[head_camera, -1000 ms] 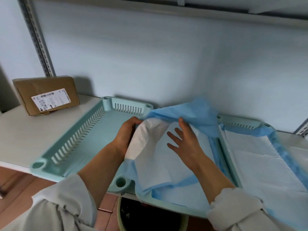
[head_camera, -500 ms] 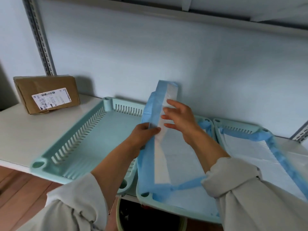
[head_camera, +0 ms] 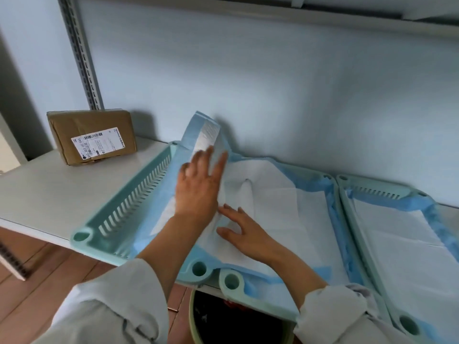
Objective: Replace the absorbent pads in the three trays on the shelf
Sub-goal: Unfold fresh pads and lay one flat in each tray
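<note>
Three mint-green trays stand side by side on the white shelf [head_camera: 49, 189]: the left tray [head_camera: 119, 209], the middle tray [head_camera: 231, 279] and the right tray [head_camera: 372, 192]. A white absorbent pad [head_camera: 278, 194] with a blue border lies partly unfolded over the middle tray, and one flap stands up over the left tray. My left hand [head_camera: 198, 187], blurred, lies flat against that flap with fingers spread. My right hand [head_camera: 243, 232] presses flat on the pad with fingers apart. Another pad [head_camera: 409, 232] lines the right tray.
A brown cardboard box [head_camera: 92, 137] with a white label leans at the back left of the shelf. A slotted metal upright [head_camera: 82, 58] runs up the wall behind it. A round green bin [head_camera: 223, 319] stands under the shelf edge, between my arms.
The pad, held upright and folded between both hands, has opened out. My left hand rose onto the standing flap over the left tray, and my right hand dropped flat onto the pad.
</note>
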Tool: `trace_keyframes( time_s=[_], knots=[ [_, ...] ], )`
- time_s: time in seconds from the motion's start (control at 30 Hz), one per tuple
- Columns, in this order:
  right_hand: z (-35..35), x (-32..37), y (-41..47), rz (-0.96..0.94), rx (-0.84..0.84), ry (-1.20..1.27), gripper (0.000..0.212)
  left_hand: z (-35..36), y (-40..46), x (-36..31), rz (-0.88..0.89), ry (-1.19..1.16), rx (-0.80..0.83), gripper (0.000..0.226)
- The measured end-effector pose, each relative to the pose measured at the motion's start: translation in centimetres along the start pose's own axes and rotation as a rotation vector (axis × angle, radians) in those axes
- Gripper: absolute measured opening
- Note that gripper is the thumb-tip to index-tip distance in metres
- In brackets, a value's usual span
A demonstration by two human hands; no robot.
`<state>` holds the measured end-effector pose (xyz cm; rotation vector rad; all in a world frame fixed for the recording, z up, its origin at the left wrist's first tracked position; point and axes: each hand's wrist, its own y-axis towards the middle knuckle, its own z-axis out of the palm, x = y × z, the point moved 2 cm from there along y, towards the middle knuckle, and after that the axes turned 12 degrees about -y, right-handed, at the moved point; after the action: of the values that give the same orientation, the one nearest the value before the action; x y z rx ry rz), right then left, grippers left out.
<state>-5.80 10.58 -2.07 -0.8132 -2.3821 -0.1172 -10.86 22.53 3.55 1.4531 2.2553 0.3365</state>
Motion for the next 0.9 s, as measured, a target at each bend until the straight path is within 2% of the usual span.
trace_keyframes(
  time_s=[0.07,0.13,0.23,0.37,0.5,0.57,0.67,0.77,0.83,0.9],
  knots=[
    [0.1,0.1,0.3,0.018,-0.015,0.068,0.047,1.2,-0.3,-1.6,0.083,-0.102,0.158,0.063],
    [-0.6,-0.6,0.4,0.103,-0.135,0.105,0.035,2.8,-1.0,-1.9,0.053,-0.126,0.348,0.043],
    [-1.7,-3.1,-0.1,0.311,-0.225,0.072,0.041,4.4,-2.2,-1.1,0.014,0.01,0.538,0.038],
    [-2.9,-7.5,-1.1,0.592,-0.243,0.006,0.056,5.1,-2.4,-1.8,0.063,0.02,0.512,0.033],
    [-3.9,-10.0,-2.9,0.795,-0.252,0.009,0.052,5.1,-2.2,-3.2,0.029,-0.077,0.433,0.062],
    [-4.2,-10.6,-3.3,0.798,-0.292,0.018,0.051,5.2,-1.7,-4.1,0.061,-0.137,0.364,0.06],
    [-4.4,-10.6,-3.4,0.8,-0.364,0.239,0.045,5.5,-1.5,-5.9,0.158,-0.205,0.332,0.042],
    [-4.2,-10.3,-3.3,0.78,-0.32,0.482,0.018,6.2,-1.5,-6.9,0.072,-0.382,0.414,0.043],
    [-4.7,-8.9,-3.0,0.691,-0.333,0.515,0.017,6.9,-1.5,-7.3,-0.005,-0.587,0.599,0.063],
    [-5.9,-6.7,-2.2,0.543,-0.413,0.49,0.017,7.1,-2.0,-8.2,0.0,-0.733,0.787,0.1]
  ],
)
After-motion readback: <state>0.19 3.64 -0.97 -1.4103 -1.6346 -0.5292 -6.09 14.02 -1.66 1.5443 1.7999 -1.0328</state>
